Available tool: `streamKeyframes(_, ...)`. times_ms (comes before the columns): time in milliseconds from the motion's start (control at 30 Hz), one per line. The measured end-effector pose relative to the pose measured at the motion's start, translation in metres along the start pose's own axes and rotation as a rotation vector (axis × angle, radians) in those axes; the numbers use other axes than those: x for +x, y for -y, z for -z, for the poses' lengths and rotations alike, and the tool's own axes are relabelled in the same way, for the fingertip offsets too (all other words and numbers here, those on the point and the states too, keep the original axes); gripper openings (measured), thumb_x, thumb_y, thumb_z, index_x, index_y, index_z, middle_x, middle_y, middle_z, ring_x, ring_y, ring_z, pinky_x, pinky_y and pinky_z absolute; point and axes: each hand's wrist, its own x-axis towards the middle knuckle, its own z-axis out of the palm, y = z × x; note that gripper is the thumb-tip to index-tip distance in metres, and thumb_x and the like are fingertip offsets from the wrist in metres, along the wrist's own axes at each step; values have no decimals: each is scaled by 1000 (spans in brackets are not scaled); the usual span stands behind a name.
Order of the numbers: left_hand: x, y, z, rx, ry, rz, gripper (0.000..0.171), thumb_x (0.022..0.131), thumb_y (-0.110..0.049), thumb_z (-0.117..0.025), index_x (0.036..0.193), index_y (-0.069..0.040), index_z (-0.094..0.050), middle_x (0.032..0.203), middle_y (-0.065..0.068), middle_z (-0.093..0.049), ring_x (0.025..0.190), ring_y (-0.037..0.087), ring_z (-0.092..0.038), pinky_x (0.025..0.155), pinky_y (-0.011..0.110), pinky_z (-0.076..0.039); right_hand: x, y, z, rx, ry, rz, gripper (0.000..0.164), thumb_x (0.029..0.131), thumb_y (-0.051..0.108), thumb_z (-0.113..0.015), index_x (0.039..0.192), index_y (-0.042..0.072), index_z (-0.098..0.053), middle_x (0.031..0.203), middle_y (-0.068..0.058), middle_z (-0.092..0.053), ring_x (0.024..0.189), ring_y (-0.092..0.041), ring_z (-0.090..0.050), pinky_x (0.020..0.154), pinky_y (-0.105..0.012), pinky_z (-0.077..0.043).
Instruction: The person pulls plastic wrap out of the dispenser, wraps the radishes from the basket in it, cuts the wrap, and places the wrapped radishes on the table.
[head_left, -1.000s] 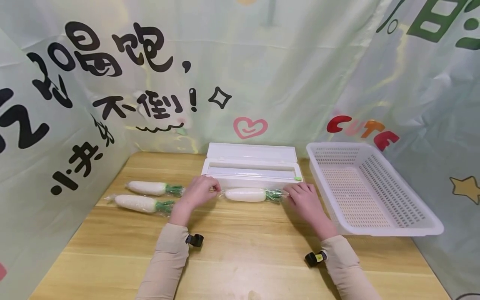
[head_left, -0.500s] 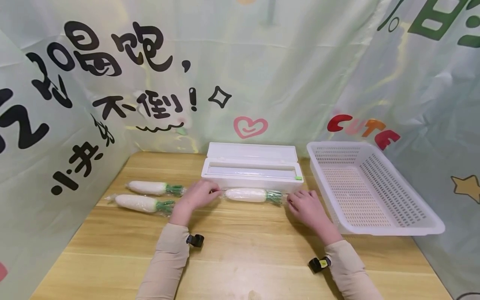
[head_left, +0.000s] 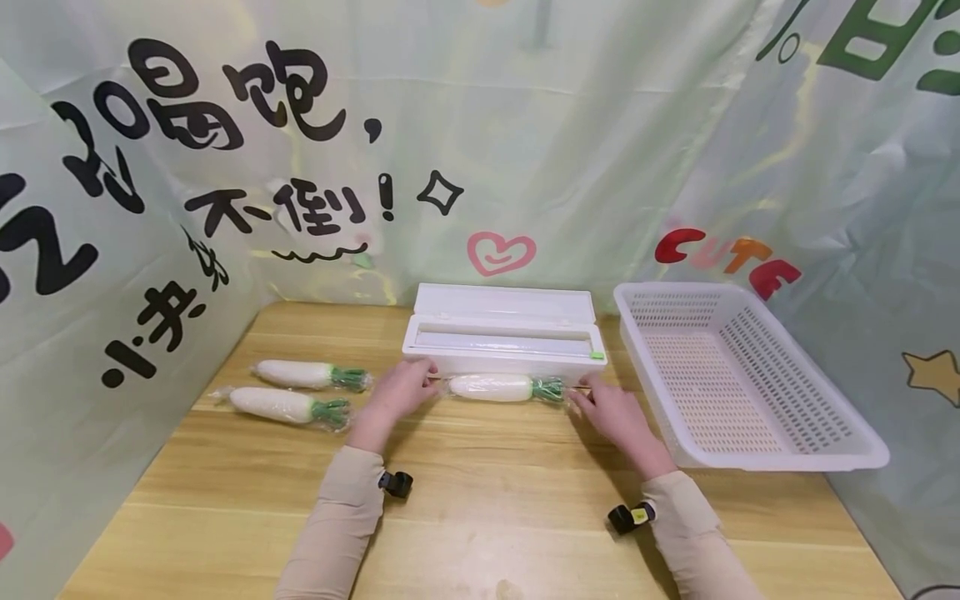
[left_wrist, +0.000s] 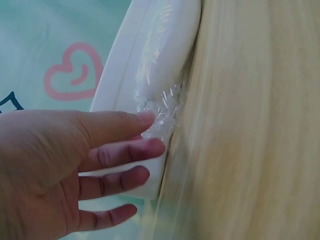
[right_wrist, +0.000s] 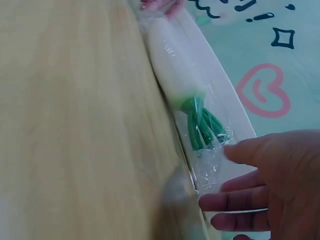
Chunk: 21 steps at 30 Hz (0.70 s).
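A white radish with cut green stalks, wrapped in clear film, lies crosswise on the table before the white cling film box. At its left end is my left hand; in the left wrist view the thumb and fingers are parted, with the thumb tip right at the crumpled film. By the green stalks is my right hand, its thumb at the film's edge and its fingers spread apart from it. Two more film-wrapped radishes, a rear one and a front one, lie to the left.
The cling film box stands at the back with its lid raised and a green slider at its right end. A white perforated basket occupies the table's right side. Printed fabric walls close off the back and sides.
My right hand has loosened, its curled fingers now spread near the stalk end. My left hand has shifted slightly right and its fingers have parted. The radish has stayed almost in place.
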Motion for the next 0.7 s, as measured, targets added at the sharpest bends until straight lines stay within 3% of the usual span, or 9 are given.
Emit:
streamKeyframes(133,0,0,-2,67,26,-10,17,89,-33,-69,93,-16,-69,91,1,-71,79,18,-65,68,36,-52,5,1,1,24,87,-14,29,93,39,-61,98,11,-68,80,-4,-69,70,-22,-63,62,-42,-50)
streamKeyframes(400,2,0,-6,91,8,-43,17,92,-29,-65,77,-21,-68,81,-2,-70,73,15,-62,63,31,-49,7,5,0,54,92,40,11,86,21,-67,80,11,-66,75,-2,-68,69,-18,-60,64,-37,-49)
streamKeyframes(567,0,1,-1,46,59,-50,26,87,-19,-66,62,-18,-58,62,-5,-54,60,13,-47,53,27,-35,6,5,2,30,96,47,12,86,19,-66,76,13,-61,67,1,-58,62,-15,-49,57,-32,-41)
streamKeyframes(700,-4,3,5,-27,140,-33,22,82,-12,-67,61,-14,-59,58,-5,-47,57,11,-43,53,26,-33,4,4,5,25,126,48,12,86,19,-68,77,13,-62,68,1,-58,63,-14,-49,56,-29,-41)
